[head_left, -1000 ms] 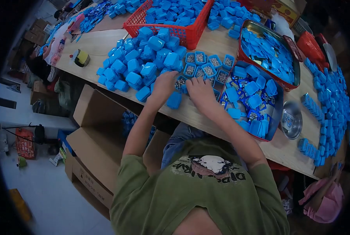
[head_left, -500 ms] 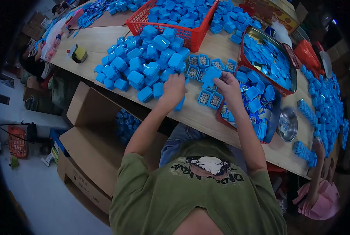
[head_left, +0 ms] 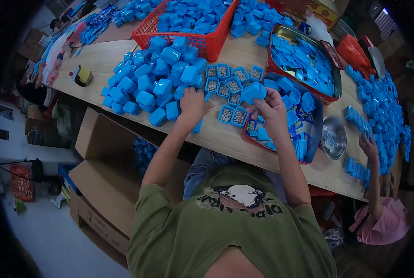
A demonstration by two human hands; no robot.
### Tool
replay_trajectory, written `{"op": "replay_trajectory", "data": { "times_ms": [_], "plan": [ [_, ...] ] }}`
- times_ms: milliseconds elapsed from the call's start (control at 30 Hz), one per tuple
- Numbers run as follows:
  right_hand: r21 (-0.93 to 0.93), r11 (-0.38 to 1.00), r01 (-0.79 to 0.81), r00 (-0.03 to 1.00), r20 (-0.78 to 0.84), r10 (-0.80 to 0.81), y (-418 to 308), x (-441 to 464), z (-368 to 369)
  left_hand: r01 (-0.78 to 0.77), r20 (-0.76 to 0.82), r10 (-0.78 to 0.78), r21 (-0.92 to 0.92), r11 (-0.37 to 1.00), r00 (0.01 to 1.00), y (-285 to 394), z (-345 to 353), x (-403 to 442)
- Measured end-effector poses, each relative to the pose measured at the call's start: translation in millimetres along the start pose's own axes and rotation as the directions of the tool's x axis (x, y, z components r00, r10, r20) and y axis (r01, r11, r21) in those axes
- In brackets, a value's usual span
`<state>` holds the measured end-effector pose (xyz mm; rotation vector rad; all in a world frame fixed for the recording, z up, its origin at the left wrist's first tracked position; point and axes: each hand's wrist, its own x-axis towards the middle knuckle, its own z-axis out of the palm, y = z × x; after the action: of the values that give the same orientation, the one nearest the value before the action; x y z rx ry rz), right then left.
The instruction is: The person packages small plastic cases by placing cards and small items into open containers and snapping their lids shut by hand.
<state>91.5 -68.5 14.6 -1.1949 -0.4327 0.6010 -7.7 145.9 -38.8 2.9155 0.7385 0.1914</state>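
My right hand (head_left: 271, 107) pinches a blue lid (head_left: 253, 93) just right of the open blue cups (head_left: 233, 86) filled with pale beads. Two more filled cups (head_left: 232, 115) stand together nearer the table edge. My left hand (head_left: 192, 103) is at the right edge of a heap of closed blue boxes (head_left: 152, 78), its fingers bent over a blue piece that they mostly hide. Another blue box (head_left: 197, 126) lies under my left wrist, at the table edge. Beside my right forearm is a red-rimmed tin (head_left: 314, 139) of blue lids and small packets.
A red basket (head_left: 210, 45) of blue cups stands behind the heap. At right are a tin (head_left: 339, 88) of flat blue pieces, a metal bowl (head_left: 343, 139) and rows of blue boxes (head_left: 356, 172). A co-worker's hand (head_left: 368, 146) reaches in there. An open carton (head_left: 109, 180) sits below the table.
My right hand has gone from the cups to holding a blue lid beside them. My left hand has moved left to the heap's edge. At right, a co-worker's arm has reached up to the table.
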Motion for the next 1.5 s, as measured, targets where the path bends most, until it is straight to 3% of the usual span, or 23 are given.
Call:
{"op": "replay_trajectory", "data": {
  "times_ms": [167,267,300,333,367,400,433,467,533,667,733,767,833,867,900,933,1067,1133,1267,1333,1367,1433,1500],
  "plan": [
    [0.025,0.997,0.074,0.997,-0.032,-0.074,1,-8,-4,-0.034,-0.030,0.035,0.013,0.999,0.999,-3,0,-2],
    [-0.125,0.967,0.221,0.975,0.016,-0.221,5,-10,-6,-0.023,-0.175,0.019,-0.019,1.000,0.984,11,-19,-11],
    [-0.331,0.859,0.391,0.916,0.054,-0.397,5,-11,-6,-0.025,-0.173,0.021,-0.018,1.000,0.985,16,-25,-13],
    [-0.511,0.680,0.526,0.829,0.131,-0.543,7,-12,-5,-0.029,-0.104,-0.018,-0.431,0.902,0.994,22,-30,-16],
    [-0.509,0.683,0.524,0.831,0.132,-0.540,7,-13,-4,0.000,-0.025,-0.030,-0.766,0.643,0.999,28,-35,-19],
    [-0.578,0.530,0.620,0.752,0.245,-0.612,6,-13,-2,0.005,-0.023,-0.036,-0.766,0.643,0.999,33,-45,-22],
    [-0.619,0.356,0.700,0.658,0.365,-0.658,5,-13,0,0.277,0.290,0.073,-0.949,0.150,0.954,39,-56,-25],
    [-0.614,0.359,0.703,0.657,0.369,-0.657,3,-14,1,0.559,0.465,0.322,-0.759,-0.333,0.824,43,-60,-27],
    [-0.622,0.109,0.776,0.558,0.594,-0.580,0,-18,2,0.524,0.439,0.290,-0.762,-0.381,0.850,53,-57,-29],
    [-0.633,0.117,0.765,0.575,0.590,-0.568,0,-22,8,0.442,0.391,0.211,-0.744,-0.501,0.896,59,-46,-32],
    [-0.748,0.367,0.553,0.710,0.192,-0.678,-2,-28,18,0.387,0.349,0.181,-0.722,-0.573,0.920,59,-42,-37],
    [-0.746,0.368,0.556,0.710,0.195,-0.677,4,-29,16,0.328,0.308,0.147,-0.693,-0.642,0.940,60,-39,-39],
    [-0.420,0.857,0.300,0.947,0.021,-0.321,20,-30,9,0.251,0.263,0.089,-0.688,-0.680,0.961,66,-23,-44],
    [-0.418,0.857,0.301,0.947,0.026,-0.320,20,-33,11,0.177,0.219,0.034,-0.680,-0.712,0.975,71,-18,-46],
    [-0.367,0.919,0.144,0.988,0.000,-0.154,19,-37,13,0.172,0.217,0.029,-0.680,-0.713,0.976,76,-17,-49],
    [-0.314,0.949,-0.023,1.000,-0.017,0.018,17,-39,14,0.161,0.230,0.001,-0.674,-0.721,0.973,80,-17,-51],
    [-0.291,0.956,-0.018,0.999,-0.030,0.010,12,-43,16,0.137,0.234,-0.023,-0.642,-0.754,0.972,87,-6,-55],
    [-0.347,0.932,0.106,0.990,-0.050,-0.131,21,-42,11,0.103,0.202,-0.047,-0.669,-0.736,0.978,89,-6,-55],
    [-0.460,0.888,0.002,0.995,-0.088,-0.048,24,-44,6,0.030,0.141,-0.093,-0.689,-0.724,0.986,97,-7,-59],
    [-0.296,0.941,0.164,0.956,-0.188,-0.226,21,-43,18,0.021,0.167,-0.119,-0.660,-0.751,0.979,105,-6,-59],
    [-0.297,0.941,0.162,0.955,-0.193,-0.225,17,-43,19,0.009,0.190,-0.143,-0.631,-0.775,0.971,109,-6,-60],
    [-0.017,1.000,-0.022,0.985,-0.170,0.018,9,-44,20,0.016,0.181,-0.130,-0.638,-0.770,0.975,112,-6,-63],
    [0.059,0.998,-0.010,0.982,-0.186,0.021,15,-43,13,0.015,0.168,-0.123,-0.647,-0.763,0.978,112,-8,-65]
  ]
}}
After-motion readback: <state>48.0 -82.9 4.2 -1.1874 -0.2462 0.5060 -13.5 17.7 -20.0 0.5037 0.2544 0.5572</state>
